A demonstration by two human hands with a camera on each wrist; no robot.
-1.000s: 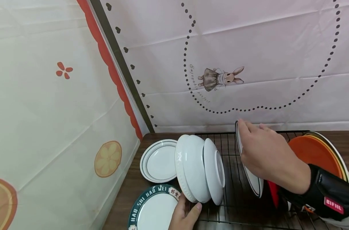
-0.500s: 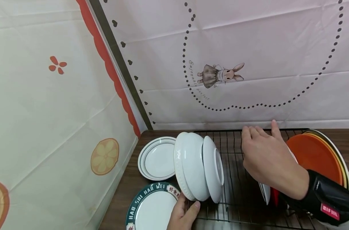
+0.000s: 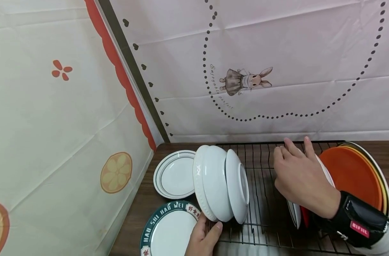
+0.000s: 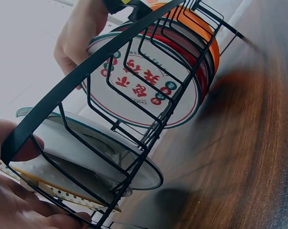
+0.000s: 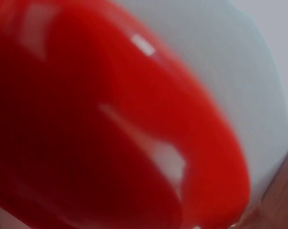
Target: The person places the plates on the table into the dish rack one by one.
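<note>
A black wire dish rack (image 3: 261, 199) stands on the wooden table. My right hand (image 3: 296, 170) holds the top rim of a white, green-edged plate (image 3: 293, 213) that stands on edge in the rack. The plate leans right against a red plate (image 3: 304, 215) and orange plates (image 3: 351, 174). The left wrist view shows this white plate (image 4: 144, 86) with red characters on its face. My left hand (image 3: 210, 229) pinches the lower edge of several white bowls (image 3: 220, 185) standing on edge at the rack's left end. The right wrist view is a red blur.
Two plates lie flat on the table (image 3: 140, 213) left of the rack: a white one with green lines (image 3: 175, 174) and a dark-green-rimmed one with lettering (image 3: 168, 231). Cloth-covered walls close off the back and left. Between bowls and plates the rack has open slots.
My right hand has carried the white plate to the right and tipped it back against the red plate. The left hand has stayed at the bowls.
</note>
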